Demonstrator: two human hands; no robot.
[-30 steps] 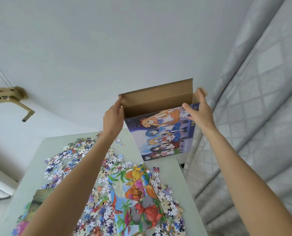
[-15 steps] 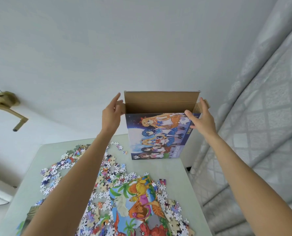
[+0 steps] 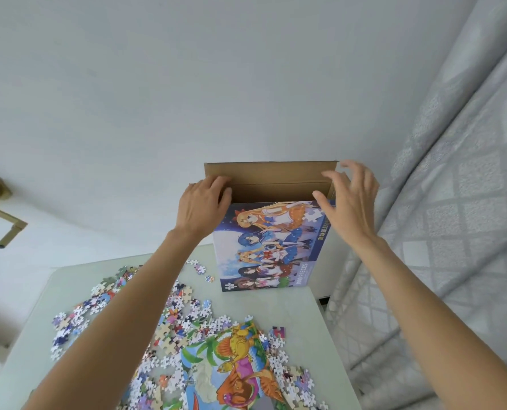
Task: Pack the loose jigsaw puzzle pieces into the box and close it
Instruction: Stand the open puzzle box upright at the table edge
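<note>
Standing upright at the table's [image 3: 290,315] 1 o'clock corner: puzzle box [image 3: 271,247], anime print facing the camera, brown top flap [image 3: 270,172] raised. Left hand [image 3: 200,208], at the box's 10 o'clock, fingers curled over the left top edge. Right hand [image 3: 348,202], at 2 o'clock, fingers spread, whether touching cannot be told. Loose puzzle pieces [image 3: 175,321] scattered toward 7 o'clock; dinosaur picture sheet [image 3: 231,368] at 6 o'clock.

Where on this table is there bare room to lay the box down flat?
The free patch is the bare tabletop between the standing box and the dinosaur picture, running to the right edge, with one stray piece on it. The far-left corner is bare too. The loose pieces crowd the middle and left.
</note>
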